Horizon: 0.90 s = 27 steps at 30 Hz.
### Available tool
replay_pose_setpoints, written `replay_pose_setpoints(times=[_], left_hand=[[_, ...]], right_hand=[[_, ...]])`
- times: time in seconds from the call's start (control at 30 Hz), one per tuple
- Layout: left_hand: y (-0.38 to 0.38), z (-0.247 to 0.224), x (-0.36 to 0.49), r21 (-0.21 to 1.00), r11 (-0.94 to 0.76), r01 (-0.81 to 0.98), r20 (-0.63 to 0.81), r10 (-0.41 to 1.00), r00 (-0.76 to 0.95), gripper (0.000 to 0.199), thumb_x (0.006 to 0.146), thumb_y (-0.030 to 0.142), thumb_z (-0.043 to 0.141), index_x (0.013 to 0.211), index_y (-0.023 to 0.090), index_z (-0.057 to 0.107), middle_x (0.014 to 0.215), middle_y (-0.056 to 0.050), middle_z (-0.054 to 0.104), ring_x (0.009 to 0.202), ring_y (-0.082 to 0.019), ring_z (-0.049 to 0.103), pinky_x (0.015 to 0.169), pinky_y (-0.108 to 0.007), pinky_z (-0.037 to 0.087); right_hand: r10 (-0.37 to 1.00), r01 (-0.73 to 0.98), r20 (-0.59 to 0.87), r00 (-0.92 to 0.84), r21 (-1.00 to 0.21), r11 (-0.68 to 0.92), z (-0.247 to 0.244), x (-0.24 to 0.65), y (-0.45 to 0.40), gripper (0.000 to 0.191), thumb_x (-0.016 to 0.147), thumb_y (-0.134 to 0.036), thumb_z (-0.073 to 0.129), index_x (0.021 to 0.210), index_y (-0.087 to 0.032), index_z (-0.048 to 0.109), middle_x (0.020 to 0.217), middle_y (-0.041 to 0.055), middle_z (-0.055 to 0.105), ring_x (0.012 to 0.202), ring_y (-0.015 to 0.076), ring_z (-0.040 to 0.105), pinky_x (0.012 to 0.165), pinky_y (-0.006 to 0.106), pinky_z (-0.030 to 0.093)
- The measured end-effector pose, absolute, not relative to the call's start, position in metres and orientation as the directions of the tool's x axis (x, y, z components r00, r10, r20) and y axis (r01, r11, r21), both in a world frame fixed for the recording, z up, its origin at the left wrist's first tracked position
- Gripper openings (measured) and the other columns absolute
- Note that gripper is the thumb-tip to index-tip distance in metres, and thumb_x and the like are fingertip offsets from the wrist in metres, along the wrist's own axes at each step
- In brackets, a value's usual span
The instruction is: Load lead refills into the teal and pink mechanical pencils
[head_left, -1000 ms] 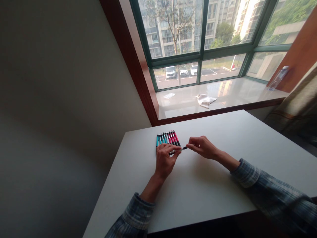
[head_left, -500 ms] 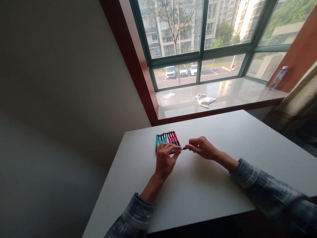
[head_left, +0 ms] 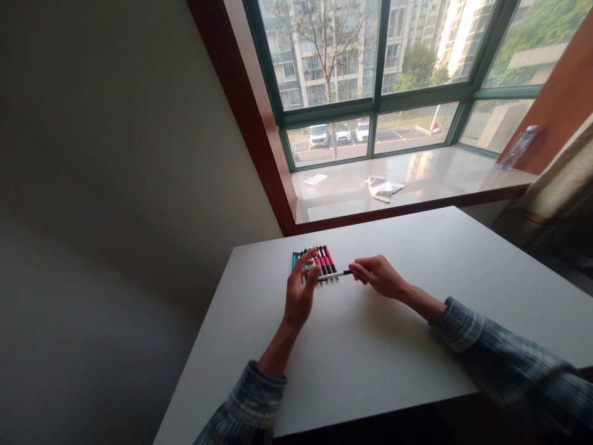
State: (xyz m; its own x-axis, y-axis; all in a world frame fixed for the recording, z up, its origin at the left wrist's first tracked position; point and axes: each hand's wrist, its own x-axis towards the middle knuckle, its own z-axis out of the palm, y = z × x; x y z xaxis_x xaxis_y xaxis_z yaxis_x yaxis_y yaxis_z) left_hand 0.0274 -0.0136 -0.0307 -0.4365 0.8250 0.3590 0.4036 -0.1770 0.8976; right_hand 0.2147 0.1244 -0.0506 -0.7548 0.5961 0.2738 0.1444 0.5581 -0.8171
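Observation:
A white and black pen [head_left: 332, 274] is held up roughly level over the table, its black end pinched between the thumb and fingers of my right hand [head_left: 377, 275]. My left hand [head_left: 300, 293] is open, thumb and fingers spread apart, close to the pen's left end. Whether that end touches the thumb I cannot tell. Behind my left hand lies a row of several pens [head_left: 330, 259], teal at the left and pink-red at the right. My left fingers hide part of this row.
The white table [head_left: 370, 358] reaches to a windowsill [head_left: 343, 201]. A white cloth [head_left: 384, 188] and a paper slip [head_left: 315, 179] lie on the sill, with a clear bottle [head_left: 519, 148] at its right end. A wall stands left, a curtain [head_left: 532, 191] right.
My left hand has let go of the pen, its fingers opening and moving a little left. More of the white barrel shows. My right hand keeps its hold, almost unmoved.

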Motion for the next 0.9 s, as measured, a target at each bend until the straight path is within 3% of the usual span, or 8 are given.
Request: replay_pose_setpoints(times=[0.1, 0.2, 0.5, 0.77, 0.9], left_hand=[[-0.013, -0.035, 0.028, 0.951, -0.171, 0.257, 0.278, 0.837, -0.471, 0.050, 0.103, 0.054, 0.042, 0.147, 0.032, 0.052, 0.149, -0.008, 0.057, 0.131, -0.029, 0.057, 0.106, -0.045, 0.047], [-0.012, -0.041, 0.031, 0.959, -0.174, 0.225, 0.264, 0.840, -0.473, 0.053, 0.103, 0.056, 0.042, 0.149, 0.032, 0.049, 0.151, -0.008, 0.055, 0.132, -0.030, 0.057, 0.107, -0.045, 0.046], [-0.008, -0.037, 0.022, 0.955, -0.194, 0.226, 0.291, 0.770, -0.568, 0.050, 0.103, 0.057, 0.038, 0.137, 0.027, 0.059, 0.138, -0.010, 0.063, 0.122, -0.026, 0.062, 0.094, -0.037, 0.052], [-0.008, -0.035, 0.015, 0.961, -0.151, 0.230, 0.271, 0.656, -0.705, 0.041, 0.101, 0.053, 0.044, 0.117, 0.024, 0.068, 0.124, -0.009, 0.069, 0.105, -0.023, 0.065, 0.083, -0.032, 0.052], [-0.008, -0.034, 0.016, 0.959, -0.110, 0.260, 0.265, 0.669, -0.694, 0.036, 0.098, 0.049, 0.049, 0.109, 0.023, 0.070, 0.120, -0.007, 0.070, 0.105, -0.023, 0.064, 0.082, -0.032, 0.051]], right_hand=[[0.535, 0.108, 0.263, -0.803, -0.818, 0.565, -0.051, 0.212, 0.118, 0.054, 0.103, -0.055, 0.046, 0.068, -0.018, 0.063, 0.056, -0.0016, 0.057, 0.051, 0.0109, 0.048, 0.056, 0.023, 0.037], [0.492, 0.097, 0.259, -0.831, -0.804, 0.586, -0.051, 0.210, 0.111, 0.052, 0.103, -0.053, 0.047, 0.069, -0.018, 0.064, 0.056, -0.0016, 0.059, 0.050, 0.0106, 0.049, 0.057, 0.023, 0.038], [0.264, 0.054, 0.140, -0.954, -0.788, 0.613, -0.042, 0.213, 0.112, 0.042, 0.097, -0.053, 0.061, 0.084, -0.018, 0.079, 0.073, 0.0051, 0.074, 0.062, 0.0150, 0.060, 0.060, 0.025, 0.043], [0.641, 0.254, 0.297, -0.707, -0.740, 0.623, -0.062, 0.212, 0.138, 0.038, 0.101, -0.044, 0.051, 0.096, -0.018, 0.079, 0.082, 0.0058, 0.074, 0.069, 0.0176, 0.061, 0.067, 0.028, 0.043], [0.734, 0.376, 0.255, -0.630, -0.726, 0.575, -0.072, 0.208, 0.146, 0.033, 0.098, -0.036, 0.051, 0.120, -0.020, 0.071, 0.070, 0.0001, 0.068, 0.061, 0.0164, 0.058, 0.063, 0.027, 0.040]])
